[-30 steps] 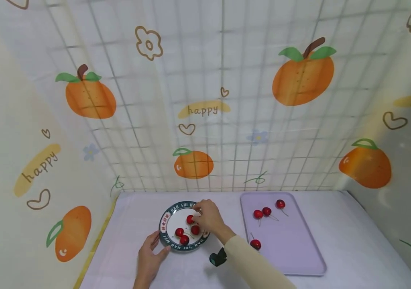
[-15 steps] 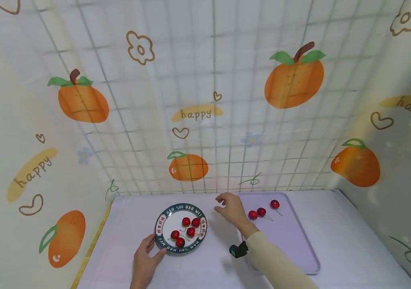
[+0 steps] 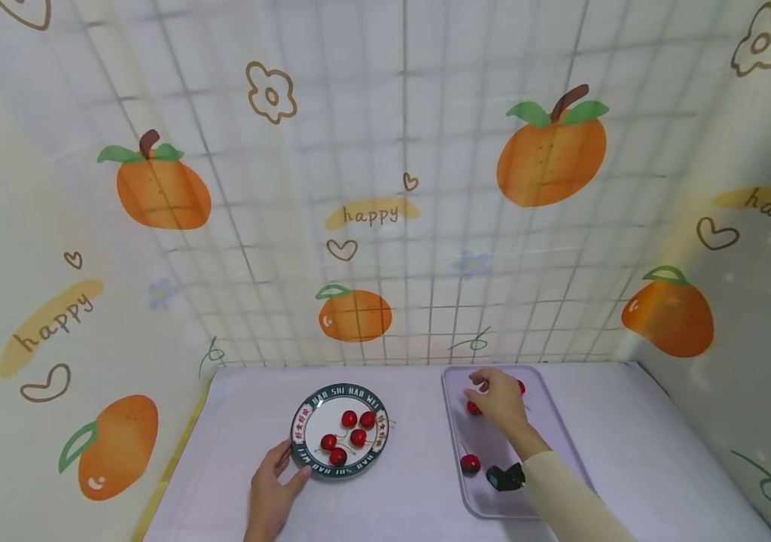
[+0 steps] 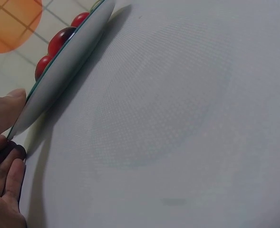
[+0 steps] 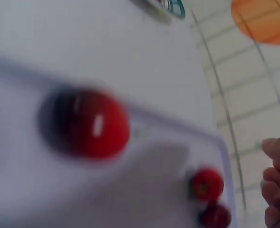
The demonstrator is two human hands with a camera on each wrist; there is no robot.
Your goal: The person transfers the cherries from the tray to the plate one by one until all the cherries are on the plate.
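My left hand (image 3: 272, 489) pinches the near left rim of a round plate (image 3: 305, 455) with a dark green lettered border. In the left wrist view the thumb (image 4: 9, 111) lies on the rim and fingers are below it. Several red cherries (image 3: 348, 418) with stems sit on the plate. My right hand (image 3: 499, 403) hovers over the back of the lilac tray (image 3: 504, 504), fingers loosely bent and holding nothing. A cherry (image 3: 473, 407) shows just beside its fingertips, and another (image 3: 519, 387) is partly hidden behind the hand. One more cherry (image 3: 470, 464) lies near the tray's left edge.
The white-covered table (image 3: 412, 467) runs back to a curtain (image 3: 426, 263) printed with oranges. Bare cloth lies between plate and tray. A dark strap piece (image 3: 506, 477) hangs at the right wrist, over the tray.
My right hand has left the plate, where one more cherry now lies, and moved right to above the tray's cherries. The left hand keeps its place at the plate rim.
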